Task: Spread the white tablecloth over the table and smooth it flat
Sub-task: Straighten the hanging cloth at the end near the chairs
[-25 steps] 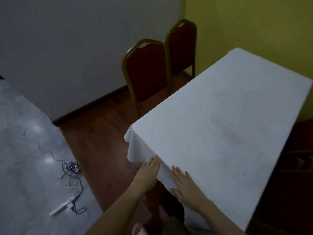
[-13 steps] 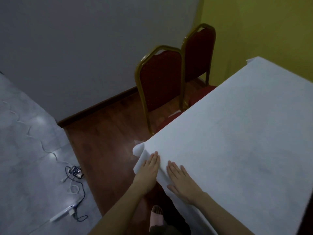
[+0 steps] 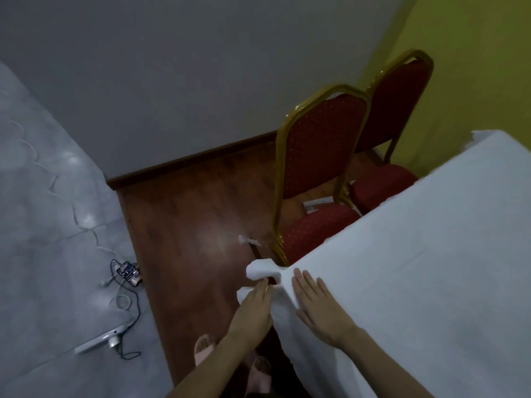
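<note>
The white tablecloth [image 3: 425, 268] covers the table and fills the right half of the view. Its near left corner [image 3: 260, 272] sticks out in a loose fold over the floor. My left hand [image 3: 254, 310] lies flat, fingers together, on the hanging cloth just below that corner. My right hand [image 3: 319, 305] rests palm down with fingers spread on the tabletop beside the corner. The two hands are a short gap apart. The table itself is hidden under the cloth.
Two red chairs with gold frames [image 3: 319, 168] stand by the table's left side, near the grey wall. A phone with cables [image 3: 128, 272] and a power strip [image 3: 100, 341] lie on a grey mat at left. My sandalled feet [image 3: 204, 347] stand on the wooden floor.
The view has swung left and closer to the corner. Both hands slid toward the cloth corner, the right hand spreading flat on top, and the corner now juts out in a fold.
</note>
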A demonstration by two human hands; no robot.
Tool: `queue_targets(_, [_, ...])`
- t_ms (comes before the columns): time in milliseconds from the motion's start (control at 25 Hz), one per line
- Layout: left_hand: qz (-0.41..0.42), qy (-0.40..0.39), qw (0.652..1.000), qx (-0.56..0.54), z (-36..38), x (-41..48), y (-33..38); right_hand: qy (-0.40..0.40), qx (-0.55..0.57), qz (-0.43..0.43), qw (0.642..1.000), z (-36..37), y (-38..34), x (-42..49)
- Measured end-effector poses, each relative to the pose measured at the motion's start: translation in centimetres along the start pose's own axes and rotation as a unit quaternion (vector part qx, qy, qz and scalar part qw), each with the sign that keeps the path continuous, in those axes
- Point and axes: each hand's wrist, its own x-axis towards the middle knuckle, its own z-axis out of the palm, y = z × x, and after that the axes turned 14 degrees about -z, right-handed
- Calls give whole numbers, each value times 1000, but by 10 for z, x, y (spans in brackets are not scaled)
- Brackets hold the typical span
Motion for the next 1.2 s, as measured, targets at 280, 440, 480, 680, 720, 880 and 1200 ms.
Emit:
queue_targets(280, [16,-34,997,-72,3,43,5,-99,-35,-7,994,-24,15,62])
queue_targets(440, [0,-21,998,-53,7,59,6,-139,6,-36,990,-33,27,61])
queue_targets(480, [10,-18,999,-33,13,60,2,-130,13,-44,990,-32,29,60])
queue_targets(680, [4,-3,999,48,56,66,-27,-141,-17,-68,988,-24,36,59])
queue_targets(720, [-16,-8,998,52,65,68,-37,-139,-24,-72,987,-22,38,60])
queue_targets(880, [-60,-26,995,81,90,73,-68,-132,-8,-73,989,-19,39,58])
queue_targets(1200, [-184,-36,982,17,76,70,-77,-115,-5,-68,991,-16,39,59])
